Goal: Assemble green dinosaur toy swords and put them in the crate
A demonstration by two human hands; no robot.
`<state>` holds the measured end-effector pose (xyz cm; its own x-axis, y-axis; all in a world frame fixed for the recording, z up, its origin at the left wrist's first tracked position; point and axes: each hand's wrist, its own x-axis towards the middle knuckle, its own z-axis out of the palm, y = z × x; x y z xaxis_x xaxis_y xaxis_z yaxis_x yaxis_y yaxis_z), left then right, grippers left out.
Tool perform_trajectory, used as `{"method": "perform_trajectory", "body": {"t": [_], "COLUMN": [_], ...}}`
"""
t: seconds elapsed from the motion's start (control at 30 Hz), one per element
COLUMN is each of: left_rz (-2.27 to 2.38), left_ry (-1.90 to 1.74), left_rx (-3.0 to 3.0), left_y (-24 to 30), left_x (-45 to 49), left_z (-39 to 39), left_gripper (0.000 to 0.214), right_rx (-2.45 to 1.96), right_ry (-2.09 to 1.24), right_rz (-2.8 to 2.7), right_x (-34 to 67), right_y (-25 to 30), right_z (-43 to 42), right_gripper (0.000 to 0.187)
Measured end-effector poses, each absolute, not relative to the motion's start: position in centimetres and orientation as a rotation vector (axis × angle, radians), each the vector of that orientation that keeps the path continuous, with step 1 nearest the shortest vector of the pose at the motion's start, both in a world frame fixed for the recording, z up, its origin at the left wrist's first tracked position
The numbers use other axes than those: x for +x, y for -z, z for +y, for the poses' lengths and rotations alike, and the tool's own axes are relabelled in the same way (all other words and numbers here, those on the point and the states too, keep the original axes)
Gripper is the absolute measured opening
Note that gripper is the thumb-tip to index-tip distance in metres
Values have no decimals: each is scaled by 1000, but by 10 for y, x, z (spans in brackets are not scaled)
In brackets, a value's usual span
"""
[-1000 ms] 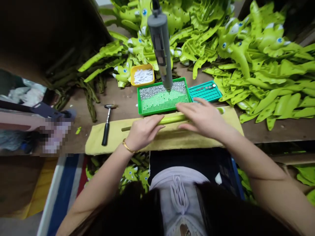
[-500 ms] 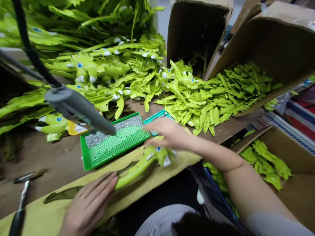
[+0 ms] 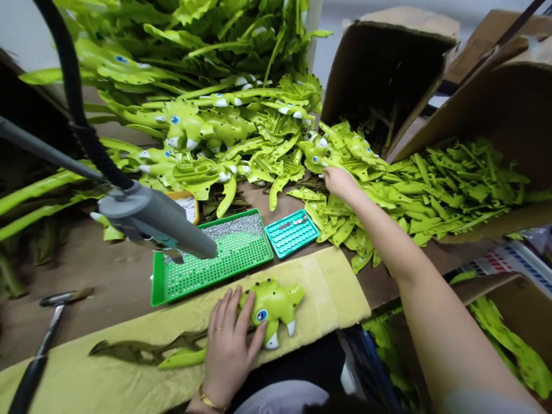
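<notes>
The left hand [image 3: 228, 351], a gold bangle at its wrist, lay with fingers spread wide against a lime-green plastic toy dinosaur [image 3: 273, 307], no longer back along the tail but now beside the body. The toy lay on a long yellow felt pad [image 3: 332, 287] at about 6 o'clock in the view, its blue eye facing up and its tail running toward 9 o'clock.

The right hand [image 3: 340, 183] had left the trays and stretched toward 1 o'clock, its fingers bunched at the heap of lime-green toy parts [image 3: 414, 213]; whether it gripped anything, I could not tell.

With that hand gone, the teal studded tray [image 3: 292, 233] showed fully, a few silver studs in its holes, at 12 o'clock from the toy. The green perforated tray [image 3: 215, 264] sat just left of it on the brown table [image 3: 86, 270]. A grey cylindrical tool [image 3: 157, 221] hung with its tip over that tray's left end.
</notes>
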<state>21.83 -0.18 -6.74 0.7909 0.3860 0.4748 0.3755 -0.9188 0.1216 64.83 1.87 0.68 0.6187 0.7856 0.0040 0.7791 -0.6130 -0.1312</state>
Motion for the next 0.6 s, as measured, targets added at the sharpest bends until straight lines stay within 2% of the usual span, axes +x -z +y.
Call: {"method": "perform_trajectory", "body": {"t": [0.17, 0.33, 0.43, 0.6], "left_rz": [657, 706, 726, 751], "left_ry": [-838, -854, -852, -894], "left_rx": [2982, 3015, 3017, 2995], "left_y": [77, 77, 76, 77], "left_x": [219, 219, 220, 218], "left_z": [0, -1, -2, -4], "left_gripper": [63, 59, 52, 43], "right_rx": [-2830, -2719, -2733, -2739], "right_ry": [101, -73, -84, -60], "right_rz": [-1346, -1802, -1888, -1918], "right_x": [672, 659, 660, 677], "right_y": [-22, 1, 10, -9], "right_z": [18, 53, 74, 80], "right_gripper": [50, 40, 36, 28]}}
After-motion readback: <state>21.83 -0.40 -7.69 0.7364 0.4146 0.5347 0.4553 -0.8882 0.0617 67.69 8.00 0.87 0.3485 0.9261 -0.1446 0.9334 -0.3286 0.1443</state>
